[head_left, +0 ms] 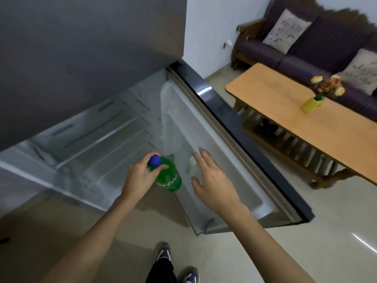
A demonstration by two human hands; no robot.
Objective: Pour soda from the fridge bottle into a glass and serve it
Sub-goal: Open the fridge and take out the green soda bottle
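A green soda bottle [170, 177] with a blue cap stands upright at the inner corner of the open fridge door [206, 139]. My left hand [140, 176] is closed around its neck, just below the cap. To the bottle's right, my right hand [214, 180] hovers with fingers spread over the door's white inner shelf, holding nothing. No glass is in view.
The fridge interior [98, 135] with its wire shelves lies to the left. A wooden coffee table [285, 103] with a yellow flower vase [311, 103] stands to the right, a purple sofa [306, 48] behind it. My shoes [163, 254] are on the tiled floor below.
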